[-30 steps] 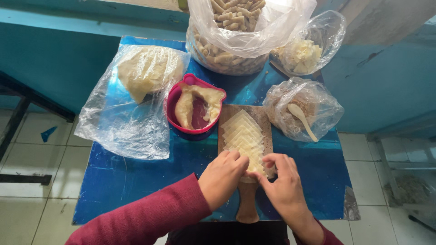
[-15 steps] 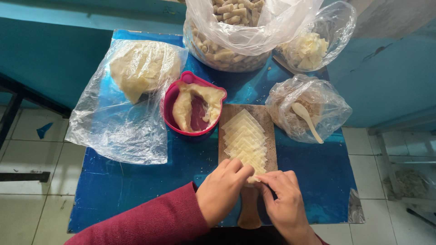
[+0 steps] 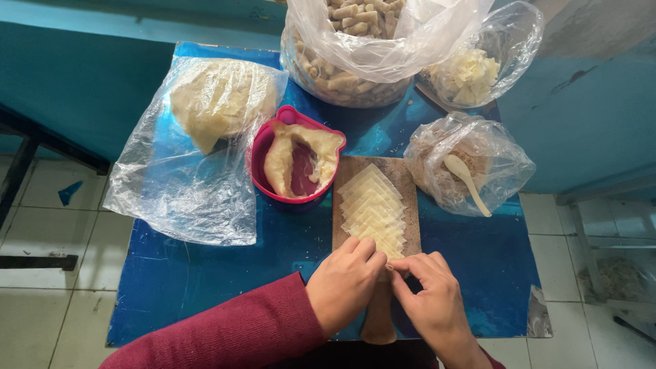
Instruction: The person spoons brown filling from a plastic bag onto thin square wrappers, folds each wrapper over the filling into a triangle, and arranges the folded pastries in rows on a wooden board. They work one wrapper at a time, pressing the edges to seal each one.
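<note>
Both hands are low centre, working at the near end of the wooden board (image 3: pixel 374 179), which lies lengthwise on the blue table (image 3: pixel 205 273) with its handle pointing toward the person. Left hand (image 3: pixel 345 283) comes in from lower left, dark red sleeve (image 3: pixel 225 335) to the wrist, palm down, fingers curled with the tips on the nearest of the overlapping pale dough squares (image 3: pixel 372 208) stacked along the board. Right hand (image 3: pixel 430 301) comes in from lower right, also palm down, thumb and forefinger drawn together at the same near edge of the stack, fingertips of the two hands almost meeting. Looks like a pinch on the closest square from both sides, but I cannot tell how firmly either hand grips since the fingertips cover the contact. The rest of the squares run up the board, shingled, untouched. Just left of the board: pink bowl (image 3: pixel 295 160) with pale dough inside. Further left, clear plastic bag (image 3: pixel 191 157) lying flat with a dough lump (image 3: pixel 219 99) in it. Right of the board, small bag (image 3: pixel 471 164) of brownish filling with a pale spoon (image 3: pixel 466 179) in it. Far edge: big bag of finished rolls (image 3: pixel 355 55), and a smaller bag of pale shreds (image 3: pixel 478 65) beside it.
</note>
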